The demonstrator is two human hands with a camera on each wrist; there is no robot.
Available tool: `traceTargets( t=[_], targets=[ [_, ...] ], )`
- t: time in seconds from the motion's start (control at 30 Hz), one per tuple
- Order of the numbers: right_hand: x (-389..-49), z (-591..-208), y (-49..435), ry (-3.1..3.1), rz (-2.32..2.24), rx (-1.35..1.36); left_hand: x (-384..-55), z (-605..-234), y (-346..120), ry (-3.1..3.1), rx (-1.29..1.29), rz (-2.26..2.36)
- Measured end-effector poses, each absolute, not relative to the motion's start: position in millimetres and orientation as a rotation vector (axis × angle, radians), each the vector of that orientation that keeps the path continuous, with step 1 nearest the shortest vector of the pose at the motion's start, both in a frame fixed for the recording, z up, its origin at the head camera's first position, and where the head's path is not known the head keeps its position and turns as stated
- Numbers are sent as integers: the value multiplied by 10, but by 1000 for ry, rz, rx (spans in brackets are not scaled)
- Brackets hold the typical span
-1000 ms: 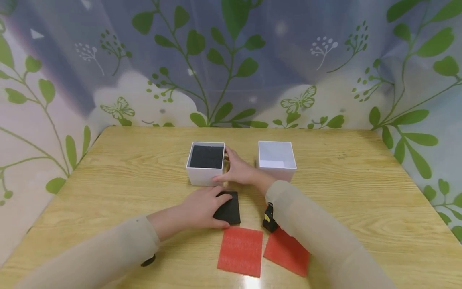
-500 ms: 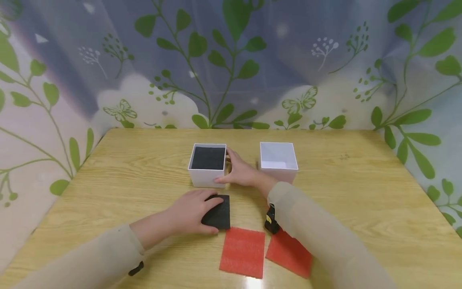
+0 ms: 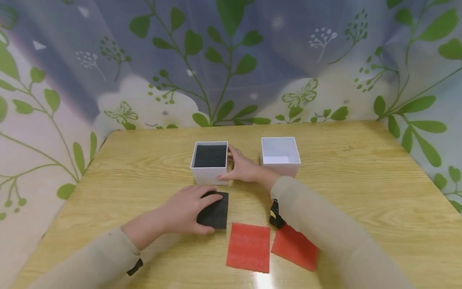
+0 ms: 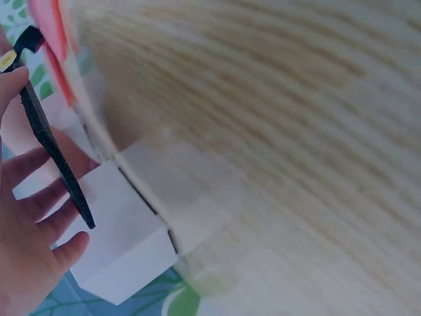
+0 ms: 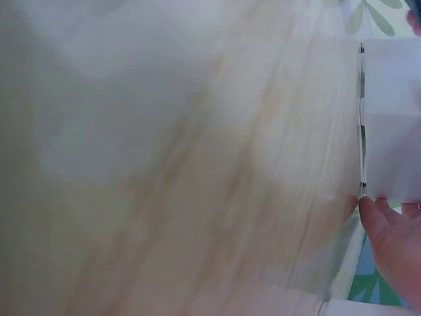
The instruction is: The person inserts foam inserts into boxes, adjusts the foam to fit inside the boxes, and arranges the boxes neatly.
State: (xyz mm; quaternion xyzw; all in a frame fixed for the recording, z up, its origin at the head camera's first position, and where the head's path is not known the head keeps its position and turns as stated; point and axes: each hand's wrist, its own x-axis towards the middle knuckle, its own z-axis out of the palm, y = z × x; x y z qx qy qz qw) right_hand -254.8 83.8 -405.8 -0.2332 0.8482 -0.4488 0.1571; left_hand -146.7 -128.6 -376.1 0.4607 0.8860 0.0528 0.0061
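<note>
My left hand [image 3: 185,209] holds a thin black square pad [image 3: 216,212] between thumb and fingers, in front of the left white box. In the left wrist view the pad [image 4: 58,155] appears edge-on, raised off the table, its lower end by the fingers. With my right hand [image 3: 243,165] I grip the front right corner of the left white box [image 3: 209,176], thumb at its front and fingers along its right side. Inside that box lies black pad material [image 3: 211,155], filling it near the rim. In the right wrist view, my fingers [image 5: 381,220] are against the box wall [image 5: 395,131].
A second white box [image 3: 280,160], open at the top, stands to the right, its white inside showing. Two red square pads, one left [image 3: 249,247] and one right [image 3: 296,247], lie on the wooden table [image 3: 361,192] in front. My right sleeve partly covers the right one.
My left hand has drawn the black pad a little to the left, away from its earlier spot beside my right hand. The right hand keeps its grip on the left box.
</note>
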Motion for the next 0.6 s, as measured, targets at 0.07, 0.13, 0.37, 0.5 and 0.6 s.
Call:
traceTargets(
  t=[0.07,0.13,0.37,0.5,0.6],
  targets=[
    [-2553,-4044,849,2440,-1262,-673,-1487,-3721,-1289,2781,1467,186],
    [-2552,-4037,850,2456,-1230,-674,-1499,-3680,-1304,2791,1481,203],
    [-2563,-4048,843,2459,-1265,-681,-1551,-3527,-1384,2867,1497,241],
    [-2570,-4070,845,2457,-1253,-676,-1618,-3483,-1430,2929,1469,226],
    [-2561,-4062,850,2455,-1257,-668,-1689,-3485,-1446,2962,1439,198]
  ],
)
